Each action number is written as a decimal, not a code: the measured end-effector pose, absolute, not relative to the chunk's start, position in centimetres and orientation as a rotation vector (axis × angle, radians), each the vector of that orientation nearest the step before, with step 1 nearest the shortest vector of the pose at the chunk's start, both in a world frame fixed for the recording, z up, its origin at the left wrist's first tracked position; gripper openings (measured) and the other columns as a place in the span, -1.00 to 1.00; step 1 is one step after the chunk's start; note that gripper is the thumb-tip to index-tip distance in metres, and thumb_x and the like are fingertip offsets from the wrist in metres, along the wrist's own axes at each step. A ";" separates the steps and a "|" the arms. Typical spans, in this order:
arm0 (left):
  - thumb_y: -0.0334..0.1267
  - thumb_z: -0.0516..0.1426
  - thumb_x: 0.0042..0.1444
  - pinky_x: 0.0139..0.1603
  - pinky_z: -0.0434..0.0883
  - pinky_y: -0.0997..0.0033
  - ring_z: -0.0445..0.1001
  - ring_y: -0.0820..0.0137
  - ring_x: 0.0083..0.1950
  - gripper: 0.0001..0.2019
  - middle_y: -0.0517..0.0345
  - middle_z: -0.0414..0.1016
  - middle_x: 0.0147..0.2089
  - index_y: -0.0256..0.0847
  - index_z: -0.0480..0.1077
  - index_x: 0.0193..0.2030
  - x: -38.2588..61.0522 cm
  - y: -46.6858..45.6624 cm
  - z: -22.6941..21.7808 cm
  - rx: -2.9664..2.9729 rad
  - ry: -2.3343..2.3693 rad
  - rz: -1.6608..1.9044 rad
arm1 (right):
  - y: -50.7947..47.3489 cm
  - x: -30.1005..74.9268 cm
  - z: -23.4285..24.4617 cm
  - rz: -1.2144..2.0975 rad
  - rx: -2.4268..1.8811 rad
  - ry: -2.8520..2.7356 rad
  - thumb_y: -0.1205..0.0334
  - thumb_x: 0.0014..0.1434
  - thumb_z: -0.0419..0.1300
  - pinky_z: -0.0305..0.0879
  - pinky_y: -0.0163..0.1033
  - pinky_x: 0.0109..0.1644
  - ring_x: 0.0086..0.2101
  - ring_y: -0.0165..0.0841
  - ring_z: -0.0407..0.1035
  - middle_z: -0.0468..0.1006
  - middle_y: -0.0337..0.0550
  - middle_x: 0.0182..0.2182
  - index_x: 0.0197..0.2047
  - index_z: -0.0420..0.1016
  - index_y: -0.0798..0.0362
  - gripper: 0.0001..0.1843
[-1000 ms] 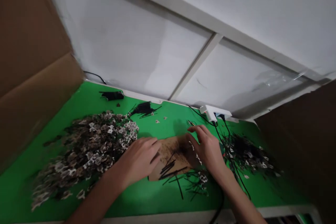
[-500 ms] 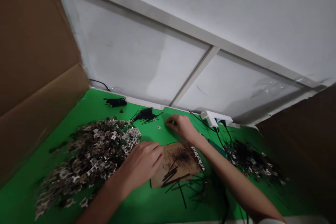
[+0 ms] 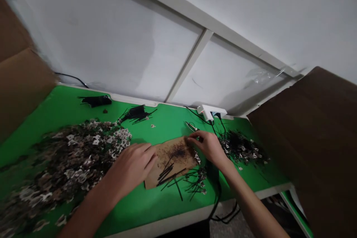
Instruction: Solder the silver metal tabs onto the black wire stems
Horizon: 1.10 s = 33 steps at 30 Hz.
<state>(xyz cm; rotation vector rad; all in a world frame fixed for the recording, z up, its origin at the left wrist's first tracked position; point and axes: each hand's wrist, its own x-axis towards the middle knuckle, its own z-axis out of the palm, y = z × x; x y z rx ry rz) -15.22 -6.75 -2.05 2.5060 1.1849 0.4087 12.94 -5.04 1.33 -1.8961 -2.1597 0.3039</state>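
A scorched brown board (image 3: 173,156) lies on the green table, with several thin black sticks (image 3: 165,174) on its near part. My left hand (image 3: 135,161) rests at the board's left edge, fingers bent and close together; what lies under them is hidden. Over the board's far right corner is my right hand (image 3: 208,147), thumb and forefinger drawn together in a pinch. Whatever sits between those fingertips is too small to make out. A row of small pale flower-shaped pieces (image 3: 197,157) runs along the board's right edge, just below my right hand.
A big heap of similar pieces (image 3: 83,156) spreads at the left. Black stick bundles (image 3: 135,112) lie at the back. Beside the wall stands a white power strip (image 3: 212,112) with cords. Black sticks with pieces attached (image 3: 242,145) pile up right; cardboard walls (image 3: 312,137) flank the table.
My right hand has come back from the bare green area behind the board to its far right corner. The left hand stays by the board's left edge. The view has swung right.
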 end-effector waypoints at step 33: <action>-0.37 0.04 0.33 -0.20 0.40 0.32 0.53 0.28 -0.23 -0.80 0.09 0.54 -0.28 -0.18 0.46 -0.27 -15.3 -6.9 -1.8 2.488 1.208 0.428 | -1.3 6.3 2.2 0.309 -1.534 -2.436 0.28 0.28 0.28 0.31 -0.27 -0.13 -0.24 -0.30 0.52 0.66 -0.11 -0.23 -0.16 0.63 0.01 -0.91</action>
